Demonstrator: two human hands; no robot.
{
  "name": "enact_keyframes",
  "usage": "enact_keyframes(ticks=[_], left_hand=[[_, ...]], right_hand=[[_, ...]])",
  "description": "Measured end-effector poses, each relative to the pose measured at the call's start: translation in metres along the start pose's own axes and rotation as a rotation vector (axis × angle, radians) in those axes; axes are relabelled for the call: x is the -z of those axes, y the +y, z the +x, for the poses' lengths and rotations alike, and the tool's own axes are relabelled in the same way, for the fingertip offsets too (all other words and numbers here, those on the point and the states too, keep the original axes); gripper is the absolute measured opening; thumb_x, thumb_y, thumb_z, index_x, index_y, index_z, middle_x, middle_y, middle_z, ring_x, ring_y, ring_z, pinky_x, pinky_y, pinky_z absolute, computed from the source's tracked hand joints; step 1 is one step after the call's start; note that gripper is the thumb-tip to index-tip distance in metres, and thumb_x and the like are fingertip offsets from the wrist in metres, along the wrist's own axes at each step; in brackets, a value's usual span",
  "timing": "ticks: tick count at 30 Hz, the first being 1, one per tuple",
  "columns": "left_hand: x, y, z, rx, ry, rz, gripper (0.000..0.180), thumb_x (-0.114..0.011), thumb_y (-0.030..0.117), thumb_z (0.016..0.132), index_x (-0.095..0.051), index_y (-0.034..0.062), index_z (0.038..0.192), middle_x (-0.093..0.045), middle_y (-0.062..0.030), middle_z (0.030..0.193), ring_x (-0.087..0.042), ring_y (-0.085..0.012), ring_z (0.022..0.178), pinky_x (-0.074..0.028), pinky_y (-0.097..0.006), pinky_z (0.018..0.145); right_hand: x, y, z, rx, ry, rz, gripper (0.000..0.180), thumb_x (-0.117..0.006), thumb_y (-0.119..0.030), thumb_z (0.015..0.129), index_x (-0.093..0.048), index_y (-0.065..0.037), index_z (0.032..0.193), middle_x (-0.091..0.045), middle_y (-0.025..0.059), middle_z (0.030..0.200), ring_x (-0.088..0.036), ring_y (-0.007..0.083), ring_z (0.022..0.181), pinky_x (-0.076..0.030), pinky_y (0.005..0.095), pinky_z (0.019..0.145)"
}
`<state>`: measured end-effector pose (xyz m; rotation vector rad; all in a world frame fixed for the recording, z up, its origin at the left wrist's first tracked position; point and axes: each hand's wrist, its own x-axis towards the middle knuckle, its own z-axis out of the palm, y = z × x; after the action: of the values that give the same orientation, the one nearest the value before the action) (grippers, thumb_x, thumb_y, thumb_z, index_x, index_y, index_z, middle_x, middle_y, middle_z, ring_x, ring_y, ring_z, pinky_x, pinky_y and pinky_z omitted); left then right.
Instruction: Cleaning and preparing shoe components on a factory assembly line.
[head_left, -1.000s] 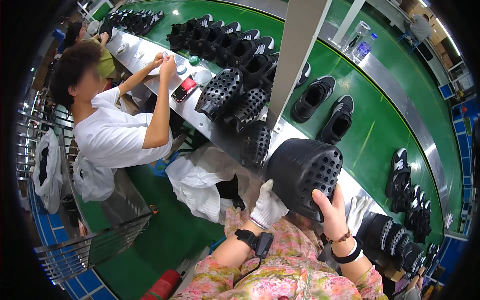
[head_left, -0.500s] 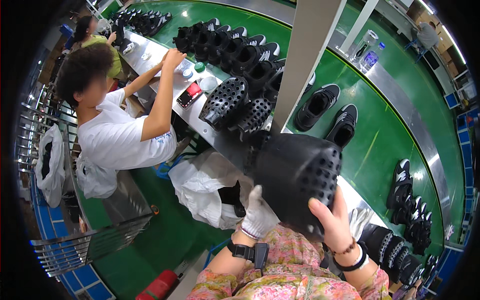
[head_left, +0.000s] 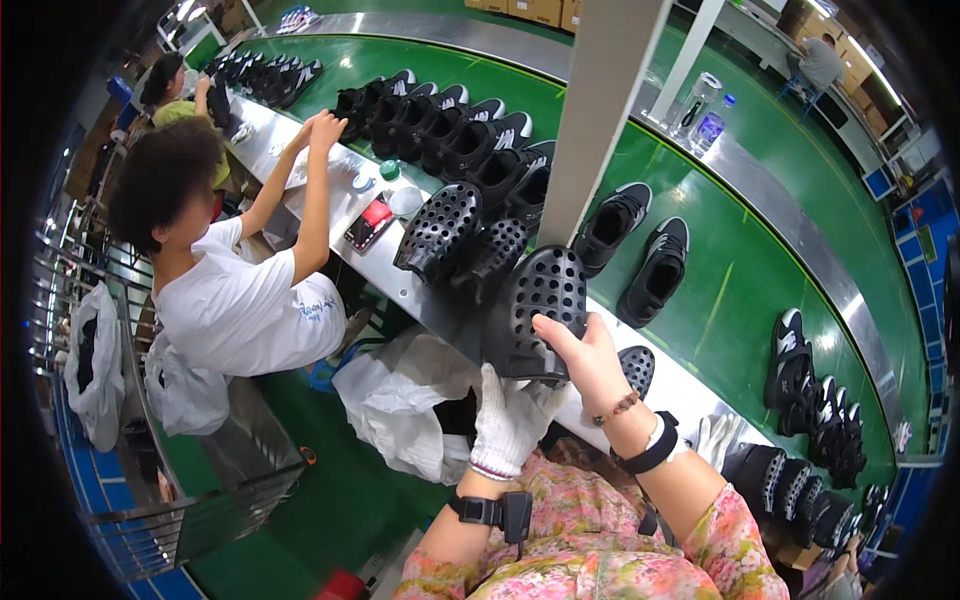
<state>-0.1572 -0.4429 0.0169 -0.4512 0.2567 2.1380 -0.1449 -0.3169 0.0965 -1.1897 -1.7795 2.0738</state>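
A black perforated clog (head_left: 540,295) is held over the bench in front of me, its holed upper turned up. My right hand (head_left: 590,360), bare, grips it with the thumb across the top near the holes. Below it, my left hand (head_left: 510,425) in a white knitted glove closes on its lower end; some of those fingers are hidden. Two similar holed clogs, one larger (head_left: 440,230) and one smaller (head_left: 497,245), rest on the bench just beyond. Part of another holed clog (head_left: 637,368) shows beside my right wrist.
A grey post (head_left: 598,120) rises beyond the clog. Black sneakers (head_left: 470,140) line the green belt (head_left: 725,270). At left, a co-worker (head_left: 250,290) sits by the bench. A white bag (head_left: 405,395) hangs below the edge; more black footwear (head_left: 790,490) lies at lower right.
The clog has moved away from me and left, turning so its holed top faces up. Both hands have gone with it, keeping hold. The co-worker's hands have shifted slightly.
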Motion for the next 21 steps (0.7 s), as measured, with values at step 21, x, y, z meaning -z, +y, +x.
enact_keyframes(ticks=[21], left_hand=[[-0.043,0.020,-0.023,-0.882,0.000,1.674,0.057,-0.040,0.036,0.100,-0.038,-0.0082,0.137,-0.042,-0.0213,0.141,-0.039,-0.0310,0.131,-0.027,-0.039,0.109]], right_hand=[[-0.006,0.052,-0.018,0.354,0.014,0.221,0.080,-0.067,-0.037,0.081,-0.031,0.008,0.137,-0.047,0.0277,0.130,-0.046,0.0342,0.123,-0.034,0.0367,0.105]])
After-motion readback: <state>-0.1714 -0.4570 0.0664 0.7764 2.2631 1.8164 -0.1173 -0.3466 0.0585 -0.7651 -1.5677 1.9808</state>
